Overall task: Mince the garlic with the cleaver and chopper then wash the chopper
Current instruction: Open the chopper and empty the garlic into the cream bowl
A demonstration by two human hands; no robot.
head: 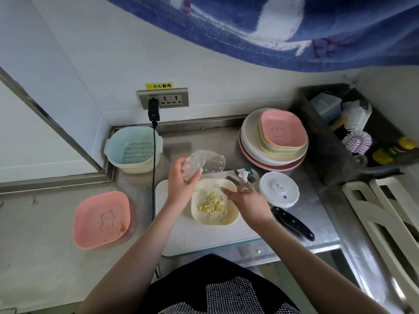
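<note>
Two hands over the white cutting board (204,236), centre of the steel counter (204,137). Left hand (181,184) grips the clear chopper bowl (204,163), fingers and thumb curled round its near wall, bowl tipped mouth-down toward the cream square dish (233,217); a few pale scraps cling inside. Right hand (247,200) hovers over the dish at its 2 o'clock edge, fingers extended and mostly relaxed, one reaching toward the bowl's rim; whether it pinches anything, cannot tell. Minced garlic (214,207) sits heaped in the middle of the dish, pale yellow, coarse. Chopper lid (278,189), white and round, lies at 3 o'clock from the dish, off the board's edge. Chopper blade unit (243,176), white post with dark blades, stands at 1 o'clock, just beyond the dish. Cleaver (292,223), black riveted handle visible, lies at 4 o'clock, blade hidden under the lid and the right wrist. Pink dish (102,219) with a bear outline at 9 o'clock, well apart. Blue-and-cream colander basket (133,148) at 10 o'clock; stacked plates (274,139) at 1 o'clock; bin with brushes (358,141) farther right. Judgement: mincing looks finished, garlic nearly all emptied out; last scraps are being cleared. Left to do: washing the bowl, blade and lid. No sink or tap visible.
</note>
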